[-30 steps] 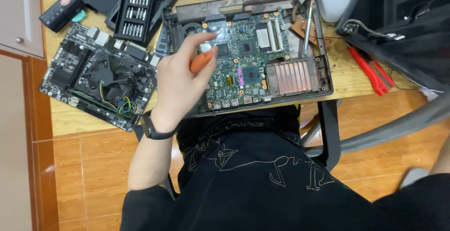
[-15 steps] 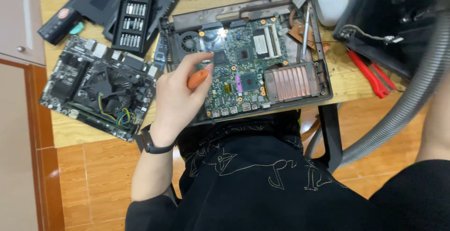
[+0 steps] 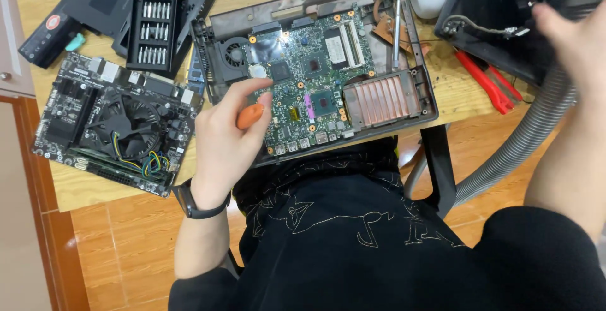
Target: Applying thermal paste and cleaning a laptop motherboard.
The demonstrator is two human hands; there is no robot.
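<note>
Wooden desk carries open laptop board; my left hand clutches orange screwdriver, board just right; right hand open, blurred, far right.

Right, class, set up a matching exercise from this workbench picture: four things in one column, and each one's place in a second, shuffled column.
Things:
1. orange screwdriver handle
2. bit set
3. red pliers
4. black board with fan

Places:
A. right of the open laptop
B. in the left hand
C. near the table's front left edge
D. upper left, in a black case

Pairs: 1-B, 2-D, 3-A, 4-C
</note>
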